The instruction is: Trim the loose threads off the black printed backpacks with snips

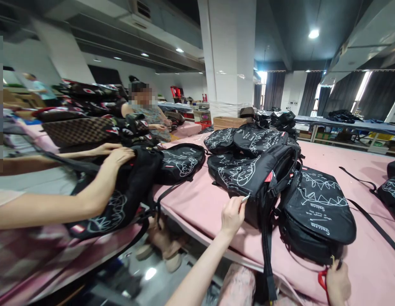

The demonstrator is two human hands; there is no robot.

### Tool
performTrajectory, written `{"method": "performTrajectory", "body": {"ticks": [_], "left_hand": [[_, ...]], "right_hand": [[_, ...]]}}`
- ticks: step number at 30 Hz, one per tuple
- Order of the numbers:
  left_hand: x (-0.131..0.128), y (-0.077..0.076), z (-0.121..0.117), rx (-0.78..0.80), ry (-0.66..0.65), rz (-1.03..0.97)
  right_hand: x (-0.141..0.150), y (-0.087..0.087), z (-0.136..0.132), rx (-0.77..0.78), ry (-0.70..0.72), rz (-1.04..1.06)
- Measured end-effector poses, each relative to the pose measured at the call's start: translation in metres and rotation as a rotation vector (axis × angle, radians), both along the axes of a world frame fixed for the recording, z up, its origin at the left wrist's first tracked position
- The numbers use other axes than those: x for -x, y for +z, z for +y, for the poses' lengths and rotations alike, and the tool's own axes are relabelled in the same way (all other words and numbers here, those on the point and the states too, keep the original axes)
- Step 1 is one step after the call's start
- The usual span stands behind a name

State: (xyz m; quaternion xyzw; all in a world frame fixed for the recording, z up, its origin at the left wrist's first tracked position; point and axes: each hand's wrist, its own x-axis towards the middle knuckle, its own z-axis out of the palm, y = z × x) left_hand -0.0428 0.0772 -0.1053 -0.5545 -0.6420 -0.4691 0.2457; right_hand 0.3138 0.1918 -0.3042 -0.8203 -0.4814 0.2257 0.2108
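Observation:
My left hand (233,216) is closed in a pinch on a small white strip (246,198) at the lower edge of a black backpack (240,168). White scribbled line drawings cover that backpack, and a red label shows on its side. At the lower right, my right hand (338,282) is closed around red-handled scissors (322,279), partly hidden by the fingers. Just above it lies another black backpack (325,204) with white lettering on its flap. A black strap (268,259) hangs over the table edge between my hands.
On the left, a co-worker's hands (119,156) rest on another black backpack (112,212). Behind, a seated person (146,114) is near piled patterned bags (79,129). More backpacks lie on the pink table (191,208); a white pillar (229,55) rises beyond.

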Motion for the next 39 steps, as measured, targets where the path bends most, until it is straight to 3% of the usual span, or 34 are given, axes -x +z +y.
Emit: {"method": "performTrajectory", "body": {"ticks": [18, 21, 25, 30, 35, 39], "left_hand": [[0.019, -0.011, -0.001, 0.052, -0.005, 0.175], [0.032, -0.012, 0.003, 0.136, 0.022, 0.15], [0.062, -0.023, 0.001, 0.255, 0.153, 0.026], [0.077, -0.063, -0.013, 0.482, 0.203, -0.176], [0.057, -0.126, -0.027, 0.755, 0.152, -0.391], [0.05, -0.171, -0.047, 0.833, 0.21, -0.48]], "right_hand": [[0.002, 0.008, -0.001, 0.019, -0.014, 0.003], [0.002, 0.007, 0.0, 0.016, -0.017, -0.008], [0.001, 0.005, 0.002, 0.006, -0.012, -0.021], [0.002, 0.003, 0.002, -0.014, -0.015, -0.011], [0.004, 0.003, 0.0, -0.042, -0.022, -0.02], [0.003, 0.004, 0.001, -0.074, -0.045, -0.057]]}}
